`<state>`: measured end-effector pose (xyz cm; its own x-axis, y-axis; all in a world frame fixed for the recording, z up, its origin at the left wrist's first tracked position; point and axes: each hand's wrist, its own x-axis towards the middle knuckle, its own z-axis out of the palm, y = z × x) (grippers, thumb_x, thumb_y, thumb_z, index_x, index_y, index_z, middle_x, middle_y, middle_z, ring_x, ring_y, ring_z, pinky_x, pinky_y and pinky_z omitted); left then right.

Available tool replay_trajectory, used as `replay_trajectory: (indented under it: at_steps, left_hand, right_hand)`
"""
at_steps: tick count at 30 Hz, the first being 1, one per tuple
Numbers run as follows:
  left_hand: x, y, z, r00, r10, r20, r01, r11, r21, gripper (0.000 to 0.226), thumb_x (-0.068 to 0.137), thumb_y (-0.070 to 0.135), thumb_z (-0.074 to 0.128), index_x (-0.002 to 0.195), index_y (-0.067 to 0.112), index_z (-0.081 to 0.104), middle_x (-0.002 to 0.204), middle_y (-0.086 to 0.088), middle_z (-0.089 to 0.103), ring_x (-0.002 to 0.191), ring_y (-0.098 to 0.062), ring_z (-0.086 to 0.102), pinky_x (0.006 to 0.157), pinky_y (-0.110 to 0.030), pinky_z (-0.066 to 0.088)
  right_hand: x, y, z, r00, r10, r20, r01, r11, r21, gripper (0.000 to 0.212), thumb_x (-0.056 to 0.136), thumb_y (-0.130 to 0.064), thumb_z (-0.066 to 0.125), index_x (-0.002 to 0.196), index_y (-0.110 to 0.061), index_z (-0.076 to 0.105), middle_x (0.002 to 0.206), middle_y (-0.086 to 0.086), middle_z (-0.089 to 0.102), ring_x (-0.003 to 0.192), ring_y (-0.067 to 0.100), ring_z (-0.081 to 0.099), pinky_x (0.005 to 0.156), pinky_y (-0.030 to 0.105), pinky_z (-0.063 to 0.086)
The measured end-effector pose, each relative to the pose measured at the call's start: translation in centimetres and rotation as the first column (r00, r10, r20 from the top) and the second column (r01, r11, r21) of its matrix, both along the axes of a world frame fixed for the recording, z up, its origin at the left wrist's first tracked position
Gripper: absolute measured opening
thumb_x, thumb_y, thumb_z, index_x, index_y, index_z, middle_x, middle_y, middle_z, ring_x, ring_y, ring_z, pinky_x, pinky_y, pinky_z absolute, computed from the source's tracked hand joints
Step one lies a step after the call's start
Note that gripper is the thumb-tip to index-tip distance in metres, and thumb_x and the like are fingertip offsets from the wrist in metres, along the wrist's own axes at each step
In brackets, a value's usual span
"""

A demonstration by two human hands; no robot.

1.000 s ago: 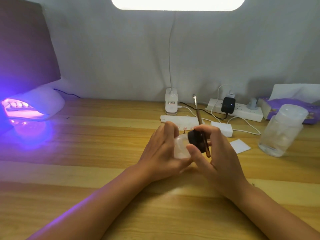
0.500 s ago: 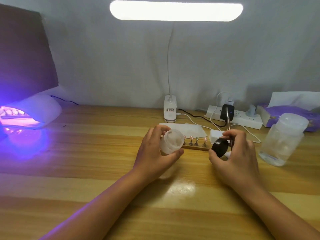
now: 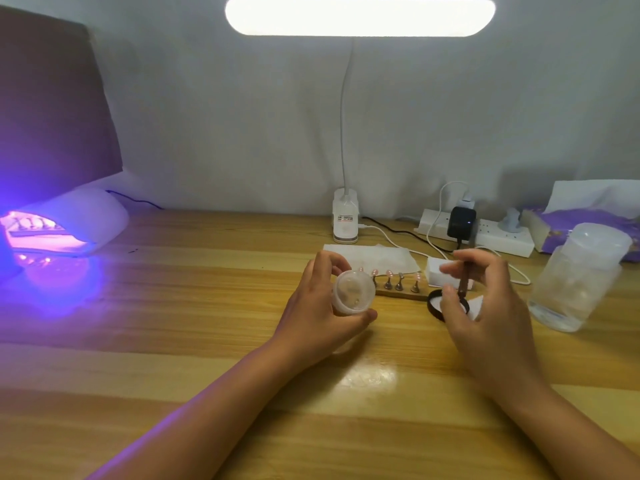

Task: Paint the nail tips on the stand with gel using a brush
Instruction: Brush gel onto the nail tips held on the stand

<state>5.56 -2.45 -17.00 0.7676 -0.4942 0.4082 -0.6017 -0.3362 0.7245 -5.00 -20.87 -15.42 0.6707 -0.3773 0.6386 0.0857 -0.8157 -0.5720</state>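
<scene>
The left hand (image 3: 322, 306) curls its fingers and thumb round a small clear jar (image 3: 354, 292), tipped so its open mouth faces the person; that tilt probably lets them see the gel and reach it with a brush. The right hand (image 3: 485, 306) pinches a thin dark brush (image 3: 464, 278) between thumb and fingertips, handle pointing toward 12 o'clock, tip down. Under that hand, at about 6 o'clock from the brush tip, a black lid (image 3: 437, 304) lies on the table (image 3: 207, 341), apparently set aside close enough to recap the jar.

Between the two hands, at roughly 3 o'clock from the jar, the wooden stand (image 3: 401, 292) carries a row of small pegs with nail tips (image 3: 389, 273) on top, facing the person for easy access. Whether they carry gel already cannot be told.

Farther out: a white paper sheet (image 3: 374, 258) at 12 o'clock behind the stand, a lamp base (image 3: 345, 220) beyond it, a power strip (image 3: 498, 237) at 1 o'clock, a frosted plastic bottle (image 3: 581, 278) at 3 o'clock, and a curing lamp (image 3: 69, 220) glowing purple at 9 o'clock, likely switched on ready for the painted tips.
</scene>
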Motion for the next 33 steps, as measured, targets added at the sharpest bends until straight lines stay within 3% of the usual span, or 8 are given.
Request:
replay_trajectory:
  at_steps: [3,5,7,9,12,18,23,33]
  left_hand:
    - [0.0,0.0,0.0,1.0,-0.019,-0.002,0.019,0.999,0.036,0.062,0.073,0.042,0.084,0.11,0.037,0.034,0.117,0.014,0.046,0.105,-0.011,0.056,0.084,-0.04,0.056]
    - [0.0,-0.1,0.0,1.0,-0.028,-0.011,0.028,0.999,0.044,0.063,0.073,0.043,0.084,0.109,0.036,0.034,0.116,0.014,0.047,0.106,-0.01,0.056,0.085,-0.041,0.055]
    - [0.0,-0.1,0.0,0.999,-0.036,-0.014,0.037,0.997,0.063,0.063,0.073,0.045,0.084,0.109,0.035,0.033,0.117,0.013,0.047,0.108,-0.009,0.054,0.085,-0.041,0.054]
    - [0.0,-0.1,0.0,0.999,-0.047,-0.022,0.049,0.996,0.073,0.063,0.073,0.046,0.083,0.109,0.035,0.032,0.117,0.012,0.047,0.107,-0.01,0.054,0.085,-0.041,0.055]
    - [0.0,-0.2,0.0,0.999,-0.048,-0.012,0.049,0.995,0.083,0.063,0.074,0.047,0.082,0.109,0.035,0.031,0.116,0.011,0.048,0.105,-0.011,0.055,0.084,-0.041,0.055]
    - [0.1,-0.2,-0.2,0.997,-0.073,-0.021,0.074,0.994,0.076,0.062,0.073,0.05,0.078,0.111,0.036,0.031,0.113,0.01,0.048,0.103,-0.013,0.057,0.079,-0.043,0.056]
    - [0.2,-0.2,-0.3,0.997,-0.075,-0.028,0.077,0.994,0.079,0.062,0.071,0.053,0.076,0.112,0.039,0.031,0.113,0.012,0.047,0.102,-0.012,0.058,0.077,-0.042,0.057]
    - [0.0,-0.3,-0.1,0.996,-0.084,0.017,0.082,0.993,0.089,0.059,0.076,0.045,0.079,0.114,0.038,0.034,0.117,0.009,0.048,0.107,-0.012,0.054,0.081,-0.042,0.056]
  right_hand:
    - [-0.2,1.0,0.1,0.989,0.064,0.13,-0.042,0.986,-0.164,0.016,0.09,-0.028,0.066,0.102,-0.02,0.059,0.085,-0.014,0.059,0.087,-0.002,0.055,0.103,0.045,0.035]
    - [-0.3,1.8,0.3,0.975,0.101,0.196,-0.068,0.983,-0.173,0.019,0.09,-0.044,0.057,0.086,-0.025,0.056,0.072,-0.017,0.055,0.078,-0.004,0.053,0.097,0.032,0.029]
    - [-0.6,2.4,0.2,0.953,0.161,0.257,-0.131,0.983,-0.133,0.034,0.097,-0.047,0.045,0.075,-0.022,0.055,0.065,-0.013,0.052,0.071,0.005,0.053,0.094,0.03,0.03]
    - [-0.9,2.8,0.1,0.935,0.213,0.285,-0.186,0.976,-0.117,0.041,0.103,-0.044,0.034,0.08,-0.02,0.058,0.067,-0.015,0.054,0.073,0.004,0.055,0.1,0.032,0.03]
    - [-0.7,3.2,-0.1,0.927,0.276,0.252,-0.24,0.957,-0.164,0.02,0.098,-0.033,0.044,0.11,-0.023,0.056,0.09,-0.017,0.065,0.091,-0.002,0.062,0.112,0.033,0.025]
    - [-0.3,3.8,-0.3,0.916,0.298,0.267,-0.227,0.937,-0.266,0.007,0.079,-0.021,0.06,0.084,-0.022,0.065,0.08,-0.024,0.054,0.077,-0.006,0.054,0.103,0.035,0.034]
    - [-0.5,4.0,-0.3,0.918,0.315,0.242,-0.249,0.931,-0.267,0.018,0.079,-0.02,0.055,0.088,-0.017,0.07,0.077,-0.015,0.066,0.076,-0.001,0.062,0.106,0.04,0.034]
    - [-0.2,3.6,-0.3,0.964,0.228,0.137,-0.195,0.956,-0.219,0.02,0.082,-0.03,0.055,0.086,-0.023,0.073,0.082,-0.017,0.07,0.081,0.002,0.064,0.103,0.036,0.034]
